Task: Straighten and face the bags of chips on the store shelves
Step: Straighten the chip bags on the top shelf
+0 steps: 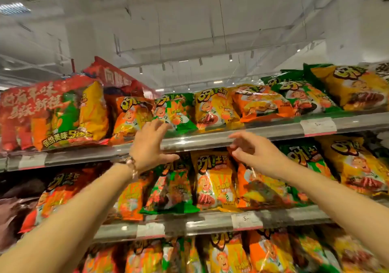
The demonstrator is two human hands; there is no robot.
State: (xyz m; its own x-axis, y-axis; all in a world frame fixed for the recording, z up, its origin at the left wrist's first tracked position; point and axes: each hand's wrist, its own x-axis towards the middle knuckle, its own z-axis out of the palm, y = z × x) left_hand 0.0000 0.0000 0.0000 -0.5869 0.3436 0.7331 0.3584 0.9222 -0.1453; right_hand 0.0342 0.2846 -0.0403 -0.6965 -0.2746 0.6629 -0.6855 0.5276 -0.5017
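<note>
We reach both arms up. Left hand (pixel 150 146), fingers spread & loose, grasps nothing, at top shelf edge (pixel 210 139). Right hand (pixel 250 152) relaxed, empty, just below. Chip bags (pixel 212 108) crowd every shelf, some tilted.

Both arms raised toward shelves packed with chip bags (pixel 212 106); left hand (pixel 150 146) spread before the top shelf rail (pixel 273 132), right hand (pixel 252 153) loosely open beside an orange bag (pixel 252 186).
</note>
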